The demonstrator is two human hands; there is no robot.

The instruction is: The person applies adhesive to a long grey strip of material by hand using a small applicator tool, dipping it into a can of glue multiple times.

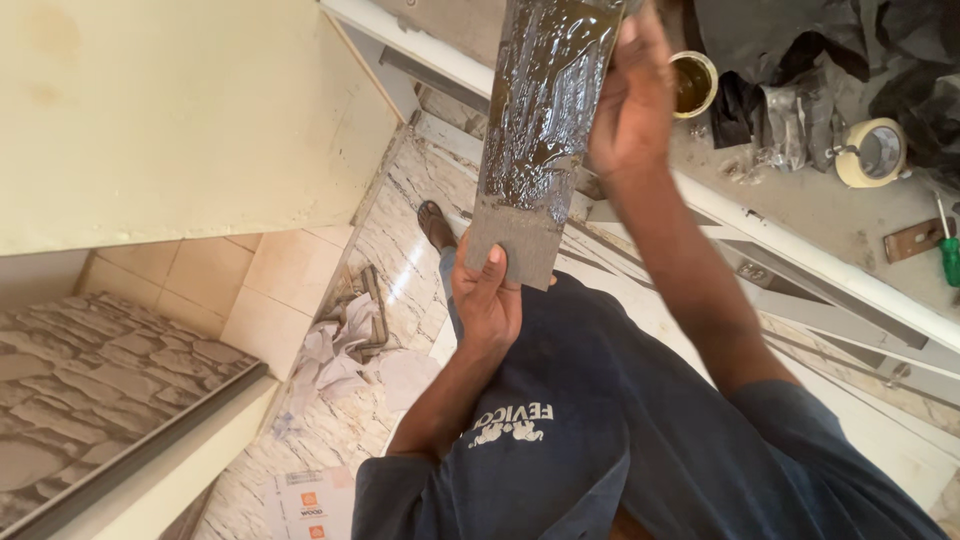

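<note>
Top left in my view: big cream panel (180, 110), with tile floor and a stone-pattern surface (80, 390) under it. White counter edge (800, 260) runs diagonally on the right, with a dusty worktop behind it.

Centre: I'm holding a long grey strip (535, 150) tilted up in front of me. Most of its face is coated in wet, glossy dark adhesive; the lower end is bare. It's in the air, above the marble floor (400, 230), touching nothing but my hands.

Left hand (487, 295) grips the bare bottom end, thumb on the front face. Right hand (630, 95) is closed around the strip's upper right edge, fingers wrapped behind it.

On the worktop: crumpled dark plastic (800, 90), an open tin (693, 83) of brownish liquid just beside my right hand, a masking tape roll (870, 152), a green-handled screwdriver (946, 250) at the frame edge. Crumpled white paper (340, 355) on the floor.
</note>
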